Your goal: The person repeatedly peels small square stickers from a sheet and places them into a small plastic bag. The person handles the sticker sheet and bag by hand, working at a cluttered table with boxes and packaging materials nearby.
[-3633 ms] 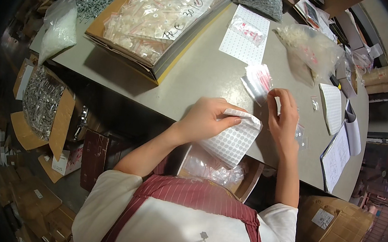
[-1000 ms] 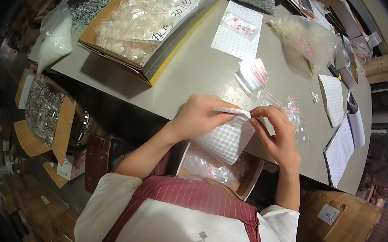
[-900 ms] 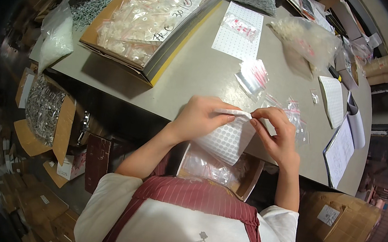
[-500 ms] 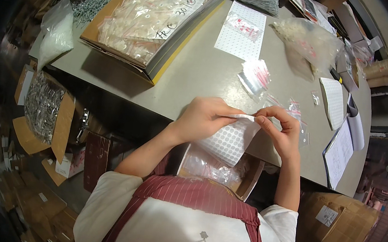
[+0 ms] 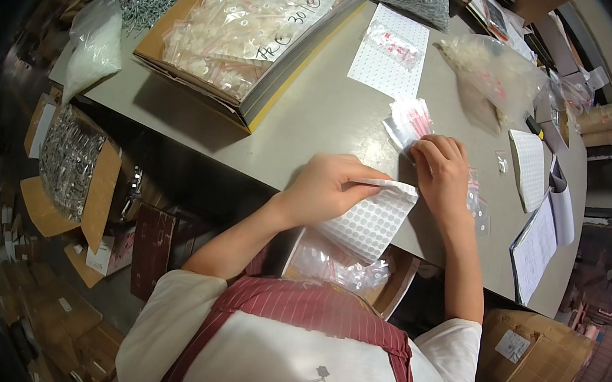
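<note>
My left hand (image 5: 328,192) pinches the upper edge of a white sheet of round stickers (image 5: 371,226), which hangs tilted over the table's front edge. My right hand (image 5: 443,168) is to the right of the sheet, fingers curled and thumb against the fingertips. Whatever those fingertips hold, if anything, is too small to make out. They are at the near end of a pile of small clear zip bags (image 5: 408,120) with reddish strips. More small zip bags (image 5: 477,205) lie partly hidden behind my right hand. Below the sheet, an open drawer or box (image 5: 402,285) holds clear bags (image 5: 343,266).
A large open carton (image 5: 250,114) full of small bags stands at the back left, beside a bag of white pieces (image 5: 93,49). A dotted sheet (image 5: 367,71), a large clear bag (image 5: 509,71) and a clipboard (image 5: 535,249) lie on the grey table (image 5: 290,126). Cartons stand below.
My right hand has let go of the sheet's edge and moved up and right to the small zip bags. My left hand still holds the sheet.
</note>
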`<state>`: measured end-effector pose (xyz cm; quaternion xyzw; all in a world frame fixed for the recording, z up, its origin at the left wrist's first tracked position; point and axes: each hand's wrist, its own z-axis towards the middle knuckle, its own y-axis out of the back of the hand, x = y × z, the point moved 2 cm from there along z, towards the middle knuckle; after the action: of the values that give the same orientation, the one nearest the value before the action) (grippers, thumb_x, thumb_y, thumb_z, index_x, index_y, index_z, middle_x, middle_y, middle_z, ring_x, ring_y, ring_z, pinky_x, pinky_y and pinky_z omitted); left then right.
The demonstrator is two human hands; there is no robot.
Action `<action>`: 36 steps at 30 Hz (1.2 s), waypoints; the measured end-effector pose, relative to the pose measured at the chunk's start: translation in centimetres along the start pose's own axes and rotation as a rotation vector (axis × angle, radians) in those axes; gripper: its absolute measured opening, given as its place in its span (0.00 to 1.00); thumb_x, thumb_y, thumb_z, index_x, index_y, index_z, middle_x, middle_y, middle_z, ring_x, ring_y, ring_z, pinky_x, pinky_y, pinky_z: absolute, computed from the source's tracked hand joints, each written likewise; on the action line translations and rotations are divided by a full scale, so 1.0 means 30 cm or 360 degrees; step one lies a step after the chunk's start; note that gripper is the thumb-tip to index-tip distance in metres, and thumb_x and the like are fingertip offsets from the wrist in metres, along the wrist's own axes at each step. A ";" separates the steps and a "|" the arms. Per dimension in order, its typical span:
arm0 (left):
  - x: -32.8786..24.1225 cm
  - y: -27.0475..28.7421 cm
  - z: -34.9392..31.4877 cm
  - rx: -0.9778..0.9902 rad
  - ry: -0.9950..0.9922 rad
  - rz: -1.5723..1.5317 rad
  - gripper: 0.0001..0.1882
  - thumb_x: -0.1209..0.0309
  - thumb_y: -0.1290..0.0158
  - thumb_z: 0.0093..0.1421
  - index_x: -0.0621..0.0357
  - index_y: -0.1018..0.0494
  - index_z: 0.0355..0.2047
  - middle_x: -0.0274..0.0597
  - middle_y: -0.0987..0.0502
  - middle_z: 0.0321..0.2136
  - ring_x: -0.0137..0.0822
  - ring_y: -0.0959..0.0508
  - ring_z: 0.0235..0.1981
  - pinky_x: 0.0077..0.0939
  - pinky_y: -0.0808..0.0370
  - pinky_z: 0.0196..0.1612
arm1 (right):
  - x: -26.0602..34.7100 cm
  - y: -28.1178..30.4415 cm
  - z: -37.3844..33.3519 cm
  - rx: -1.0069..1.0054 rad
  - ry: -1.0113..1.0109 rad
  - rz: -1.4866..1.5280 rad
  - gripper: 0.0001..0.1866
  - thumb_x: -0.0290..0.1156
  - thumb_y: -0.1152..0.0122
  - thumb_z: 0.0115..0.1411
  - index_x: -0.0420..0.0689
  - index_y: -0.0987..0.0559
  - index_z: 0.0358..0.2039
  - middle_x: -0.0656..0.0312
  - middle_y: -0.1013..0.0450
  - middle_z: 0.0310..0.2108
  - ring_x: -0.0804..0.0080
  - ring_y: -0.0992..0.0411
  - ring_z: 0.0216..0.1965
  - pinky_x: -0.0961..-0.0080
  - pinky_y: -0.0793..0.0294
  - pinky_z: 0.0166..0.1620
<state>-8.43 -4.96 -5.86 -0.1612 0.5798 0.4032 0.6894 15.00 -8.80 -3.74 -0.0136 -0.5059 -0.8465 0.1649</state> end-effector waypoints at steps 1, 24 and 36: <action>0.000 0.000 -0.001 0.0011 0.0026 -0.0006 0.14 0.77 0.37 0.62 0.53 0.13 0.47 0.43 0.14 0.33 0.33 0.17 0.32 0.25 0.23 0.37 | 0.002 0.000 -0.008 0.0008 -0.0017 0.0004 0.07 0.22 0.29 0.54 0.44 0.17 0.35 0.62 0.19 0.36 0.58 0.22 0.43 0.61 0.28 0.55; -0.006 0.007 -0.005 -0.0037 0.0120 -0.0235 0.12 0.80 0.38 0.62 0.62 0.14 0.46 0.41 0.14 0.36 0.28 0.17 0.37 0.23 0.23 0.40 | 0.112 0.174 -0.087 0.0322 -0.0259 0.0688 0.08 0.22 0.29 0.60 0.37 0.17 0.41 0.58 0.17 0.39 0.61 0.20 0.44 0.66 0.23 0.50; -0.021 0.009 0.001 -0.0006 -0.0084 -0.0013 0.15 0.80 0.37 0.60 0.55 0.13 0.47 0.42 0.14 0.32 0.34 0.17 0.33 0.26 0.24 0.38 | 0.073 0.150 -0.101 0.0449 -0.0851 0.1351 0.05 0.26 0.32 0.62 0.38 0.17 0.37 0.63 0.19 0.36 0.75 0.24 0.42 0.74 0.27 0.50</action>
<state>-8.62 -5.01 -5.20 -0.1540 0.5600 0.4057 0.7058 14.68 -13.93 -0.97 -0.4110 -0.5895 -0.5957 0.3589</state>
